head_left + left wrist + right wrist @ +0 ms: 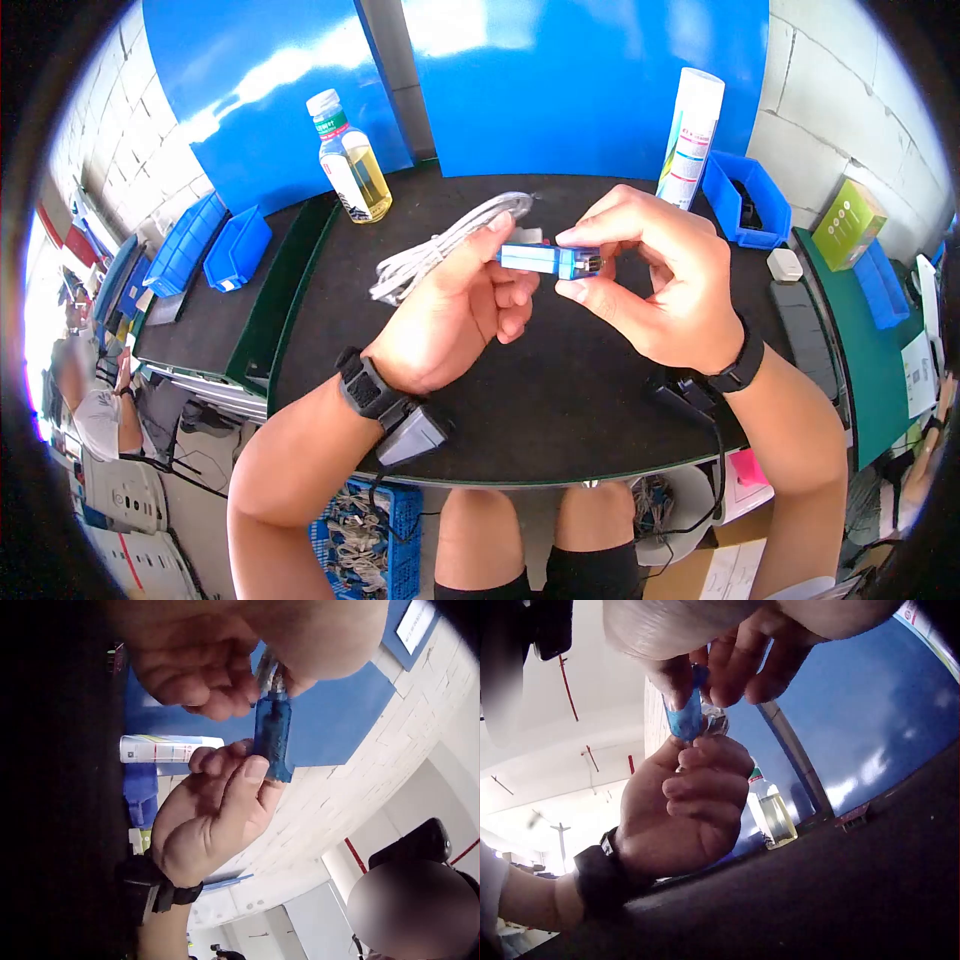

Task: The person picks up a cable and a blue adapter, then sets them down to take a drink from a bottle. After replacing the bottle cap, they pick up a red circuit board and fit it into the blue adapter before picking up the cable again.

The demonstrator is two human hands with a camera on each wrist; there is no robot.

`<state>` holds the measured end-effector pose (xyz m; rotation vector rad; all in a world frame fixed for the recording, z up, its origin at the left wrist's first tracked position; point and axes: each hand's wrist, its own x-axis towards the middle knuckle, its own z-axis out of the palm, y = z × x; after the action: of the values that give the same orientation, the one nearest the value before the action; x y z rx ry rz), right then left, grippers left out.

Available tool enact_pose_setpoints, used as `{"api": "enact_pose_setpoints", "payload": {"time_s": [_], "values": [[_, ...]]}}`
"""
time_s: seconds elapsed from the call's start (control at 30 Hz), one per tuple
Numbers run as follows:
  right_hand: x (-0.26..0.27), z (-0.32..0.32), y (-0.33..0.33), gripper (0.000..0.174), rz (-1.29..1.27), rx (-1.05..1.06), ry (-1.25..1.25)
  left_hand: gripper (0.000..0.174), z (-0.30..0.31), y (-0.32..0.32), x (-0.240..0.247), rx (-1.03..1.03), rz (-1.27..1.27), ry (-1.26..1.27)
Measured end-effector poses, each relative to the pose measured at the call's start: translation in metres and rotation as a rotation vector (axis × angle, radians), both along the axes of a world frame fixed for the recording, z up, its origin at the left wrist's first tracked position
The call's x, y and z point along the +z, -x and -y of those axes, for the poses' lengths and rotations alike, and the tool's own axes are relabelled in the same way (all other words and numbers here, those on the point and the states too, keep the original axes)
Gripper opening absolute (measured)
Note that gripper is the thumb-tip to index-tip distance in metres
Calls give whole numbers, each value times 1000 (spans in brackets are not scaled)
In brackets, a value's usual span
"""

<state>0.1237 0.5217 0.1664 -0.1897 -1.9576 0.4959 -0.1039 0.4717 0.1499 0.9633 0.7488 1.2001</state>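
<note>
A translucent blue connector (541,259) with a metal end is held above the dark work table (480,420), between both hands. My left hand (445,315) grips its left end together with a coiled grey-white cable (430,255). On the other end, my right hand (680,275) pinches the connector between thumb and fingers. The left wrist view shows the blue housing (274,733) upright, the right thumb (255,769) pressed on its lower part. In the right wrist view, part of the blue housing (684,720) is covered by the fingers.
Behind the hands stand a bottle of yellow liquid (358,170) and a white spray can (690,135). Blue bins (765,215) flank the table. A small red piece (853,817) lies on the tabletop. Below is a blue basket of cables (405,545); another person (100,415) sits at left.
</note>
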Motion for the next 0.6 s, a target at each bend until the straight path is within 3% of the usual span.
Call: {"api": "enact_pose_setpoints", "payload": {"time_s": [0.03,0.07,0.17,0.2,0.6], "values": [[0,0,0,26,0,1,0,44,-1,2,-2,-65,62,59],[0,-1,0,27,-19,16,-19,54,-3,1,-2,-120,-3,68],[2,-2,-1,28,-23,39,-63,64,-8,8,-7,-294,-92,111],[3,-2,-1,28,-10,47,-88,71,-7,5,-4,-278,-158,96],[6,0,-2,30,5,53,-106,73,-4,1,-4,-170,-161,88]]}}
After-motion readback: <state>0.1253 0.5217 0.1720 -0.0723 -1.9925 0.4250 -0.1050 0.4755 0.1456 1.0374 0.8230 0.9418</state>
